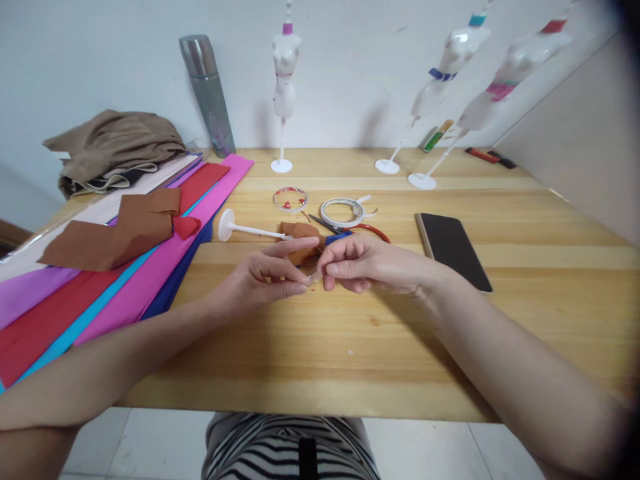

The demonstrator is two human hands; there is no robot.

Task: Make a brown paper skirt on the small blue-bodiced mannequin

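Observation:
Over the middle of the table, my left hand (pixel 265 273) and my right hand (pixel 357 263) meet at the fingertips. Between them is a small whitish translucent strip, apparently tape (pixel 313 276), pinched at both ends. Just behind the fingers lies a small mannequin on its side, its white stand (pixel 253 231) pointing left and brown crepe-like material (pixel 300 230) around its body. My hands partly cover it. Scissors with a red handle (pixel 373 231) lie behind my right hand, beside a roll of white tape (pixel 343 212) with loose ends.
Coloured sheets (pixel 125 293) and a brown piece (pixel 120 230) lie at left, below folded cloth (pixel 120 147). A flask (pixel 207 97) and mannequins (pixel 285 87) (pixel 440 73) (pixel 510 80) stand along the back. A dark phone-like slab (pixel 455 250) lies right; a clear ring (pixel 291 199) sits mid-table.

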